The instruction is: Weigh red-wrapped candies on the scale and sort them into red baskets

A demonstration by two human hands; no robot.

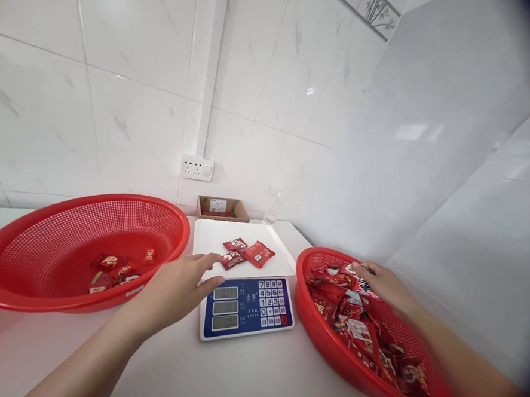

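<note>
My left hand point(180, 287) reaches over the near left edge of a digital scale point(247, 307), thumb and index finger apart and holding nothing. Its index fingertip is close to red snack packets point(258, 254) on the white weighing plate point(208, 236); whether it touches them I cannot tell. At the right, my right hand point(380, 282) is inside a red plastic basket point(315, 321) full of small red packets. Thumb and fingers close on a red snack packet point(357, 281) at the top of the heap; part of the grip is hidden.
Another red perforated basket point(86, 203) stands at the left with several red packets point(117, 272) in it. Behind the scale is a small open cardboard box point(221, 208), with clear plastic point(272, 209) beside it. A wall socket point(197, 168) sits above on the tiled wall.
</note>
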